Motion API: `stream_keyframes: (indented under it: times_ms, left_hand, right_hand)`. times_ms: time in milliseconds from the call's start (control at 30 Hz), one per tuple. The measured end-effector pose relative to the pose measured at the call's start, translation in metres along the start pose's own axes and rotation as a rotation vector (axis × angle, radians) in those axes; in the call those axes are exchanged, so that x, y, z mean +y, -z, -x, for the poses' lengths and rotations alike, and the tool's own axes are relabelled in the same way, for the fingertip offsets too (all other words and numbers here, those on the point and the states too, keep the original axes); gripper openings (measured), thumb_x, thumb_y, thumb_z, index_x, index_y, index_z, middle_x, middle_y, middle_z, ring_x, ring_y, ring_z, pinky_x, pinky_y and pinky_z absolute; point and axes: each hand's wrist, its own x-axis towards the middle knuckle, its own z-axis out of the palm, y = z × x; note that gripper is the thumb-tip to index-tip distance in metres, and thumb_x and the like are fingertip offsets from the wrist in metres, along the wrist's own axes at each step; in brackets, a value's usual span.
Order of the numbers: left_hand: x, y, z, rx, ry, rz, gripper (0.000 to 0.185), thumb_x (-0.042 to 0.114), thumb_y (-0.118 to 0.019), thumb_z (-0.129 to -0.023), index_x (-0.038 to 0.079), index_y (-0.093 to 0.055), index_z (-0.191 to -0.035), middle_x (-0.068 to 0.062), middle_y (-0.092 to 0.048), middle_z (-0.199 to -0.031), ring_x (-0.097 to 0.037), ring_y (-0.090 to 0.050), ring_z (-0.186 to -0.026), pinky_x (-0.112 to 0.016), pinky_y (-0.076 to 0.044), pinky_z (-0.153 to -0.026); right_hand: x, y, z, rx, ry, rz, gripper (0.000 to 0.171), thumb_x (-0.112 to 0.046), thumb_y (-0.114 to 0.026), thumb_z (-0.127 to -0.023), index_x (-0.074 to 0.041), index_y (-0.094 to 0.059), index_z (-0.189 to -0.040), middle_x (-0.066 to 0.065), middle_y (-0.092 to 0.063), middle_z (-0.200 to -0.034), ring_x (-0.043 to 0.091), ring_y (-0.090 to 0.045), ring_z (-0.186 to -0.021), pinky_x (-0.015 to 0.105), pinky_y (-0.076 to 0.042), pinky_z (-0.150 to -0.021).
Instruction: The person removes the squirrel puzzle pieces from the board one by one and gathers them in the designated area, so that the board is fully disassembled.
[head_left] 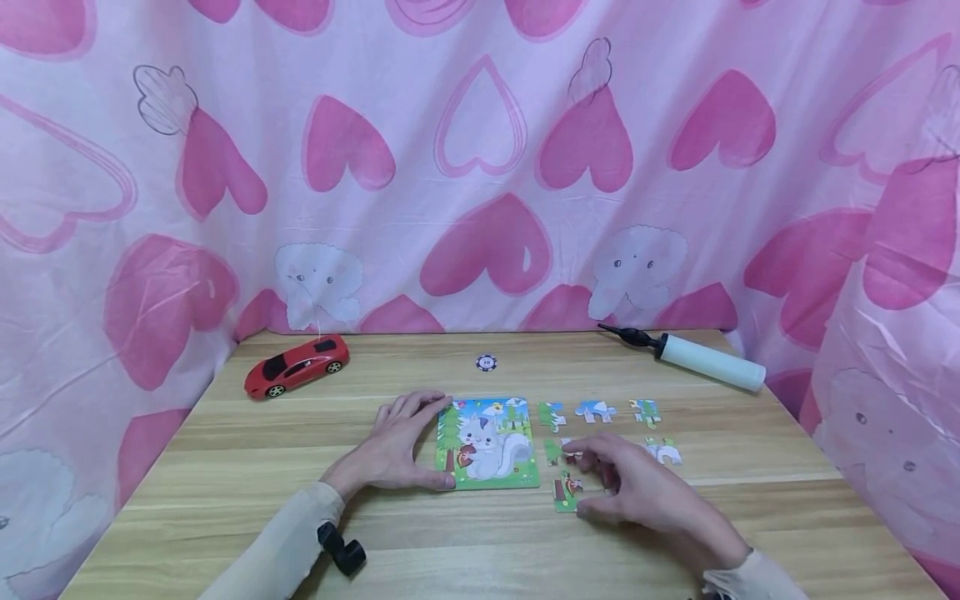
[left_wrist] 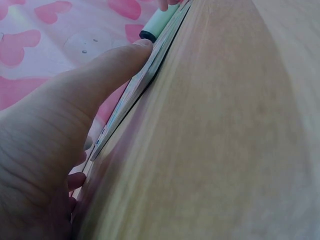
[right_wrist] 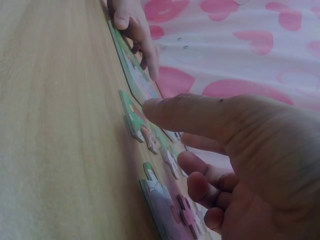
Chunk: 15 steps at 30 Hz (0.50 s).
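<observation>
Pink heart-print cloth [head_left: 480, 167] hangs behind and beside the pale wooden table [head_left: 225, 467] I am looking down on. On my feed the left hand [head_left: 393, 446] lies flat with nearly straight fingers against the left edge of the square squirrel-picture jigsaw board [head_left: 489, 443], thumb at its near corner and fingertips at its far corner; the left wrist view shows the thumb [left_wrist: 100, 75] pressed along the board's thin edge [left_wrist: 131, 95]. It steadies the board without curling round it.

The right hand [head_left: 633, 487] hovers low just right of the board, fingers loosely bent, its tips over a green loose jigsaw piece [head_left: 567, 492] and another green piece [head_left: 553, 451]. From the right wrist view the thumb [right_wrist: 190, 117] reaches toward the green piece [right_wrist: 131, 117], but I cannot tell whether it pinches anything.

More loose pieces [head_left: 596, 411] lie further right. A red toy sports car [head_left: 296, 367], a small blue-and-white chip [head_left: 487, 362] and a white hand pump with black nozzle [head_left: 697, 358] sit along the far edge.
</observation>
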Motion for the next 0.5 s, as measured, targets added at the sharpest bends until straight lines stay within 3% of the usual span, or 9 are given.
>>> stream_keyframes:
  times_ms: [133, 233, 367, 500]
  left_hand:
    - [-0.001, -0.001, -0.001, 0.012, -0.003, 0.003, 0.127, 0.082, -0.085, -0.073, 0.022, -0.038, -0.175, -0.004, -0.032, -0.176, -0.032, -0.03, -0.159, -0.061, -0.03, -0.118]
    - [-0.002, -0.001, 0.0, 0.027, 0.001, 0.013, 0.128, 0.081, -0.086, -0.073, 0.023, -0.037, -0.176, -0.007, -0.027, -0.179, -0.033, -0.029, -0.16, -0.061, -0.031, -0.119]
    - [0.0, 0.0, 0.002, 0.058, 0.015, 0.041, 0.128, 0.08, -0.087, -0.074, 0.025, -0.034, -0.177, -0.009, -0.021, -0.182, -0.036, -0.031, -0.161, -0.065, -0.032, -0.121]
    - [0.003, 0.001, 0.003, 0.096, 0.03, 0.047, 0.128, 0.078, -0.087, -0.076, 0.033, -0.025, -0.179, -0.009, -0.017, -0.184, -0.038, -0.031, -0.163, -0.072, -0.032, -0.123]
  right_hand:
    - [-0.001, 0.0, -0.002, 0.06, 0.008, 0.038, 0.061, -0.034, -0.092, -0.095, -0.017, -0.068, -0.149, -0.001, -0.066, -0.114, 0.014, -0.06, -0.092, 0.029, -0.054, -0.077]
    - [-0.002, -0.002, -0.004, 0.13, 0.009, 0.08, 0.071, -0.042, -0.09, -0.096, -0.021, -0.061, -0.157, -0.001, -0.066, -0.12, 0.017, -0.062, -0.103, 0.034, -0.056, -0.085]
    - [-0.005, -0.007, -0.009, 0.216, 0.023, 0.171, 0.097, -0.051, -0.091, -0.092, -0.029, -0.041, -0.171, 0.008, -0.061, -0.137, 0.024, -0.061, -0.119, 0.051, -0.056, -0.096]
    - [-0.007, -0.009, -0.013, 0.285, 0.029, 0.254, 0.104, -0.057, -0.086, -0.093, -0.038, -0.027, -0.176, 0.016, -0.047, -0.16, 0.038, -0.051, -0.139, 0.074, -0.042, -0.108]
